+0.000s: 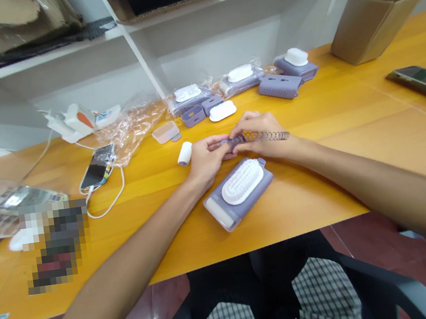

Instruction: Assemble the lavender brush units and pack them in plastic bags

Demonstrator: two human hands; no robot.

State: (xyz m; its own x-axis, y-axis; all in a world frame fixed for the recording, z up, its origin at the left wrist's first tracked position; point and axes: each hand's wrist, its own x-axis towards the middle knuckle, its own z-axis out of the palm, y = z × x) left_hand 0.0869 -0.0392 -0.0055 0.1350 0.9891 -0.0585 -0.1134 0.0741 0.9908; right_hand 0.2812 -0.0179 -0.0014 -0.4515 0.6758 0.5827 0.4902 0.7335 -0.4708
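Note:
Both hands meet over the middle of the orange table point(350, 126). My left hand point(205, 156) pinches one end of a long dark coil spring point(268, 135). My right hand point(260, 131) closes its fingers round the same spring, whose free end sticks out to the right over the back of that hand. Just in front of the hands lies a purple box with a white brush point(240, 187) on top. A small white cylinder point(185, 153) lies left of my left hand.
Several more purple brush boxes point(280, 86), some in plastic bags, lie at the back. A clear small tray point(166, 132), a phone on a white cable point(97, 170), empty bags, a cardboard box point(375, 20) and a second phone point(422, 82) are on the table.

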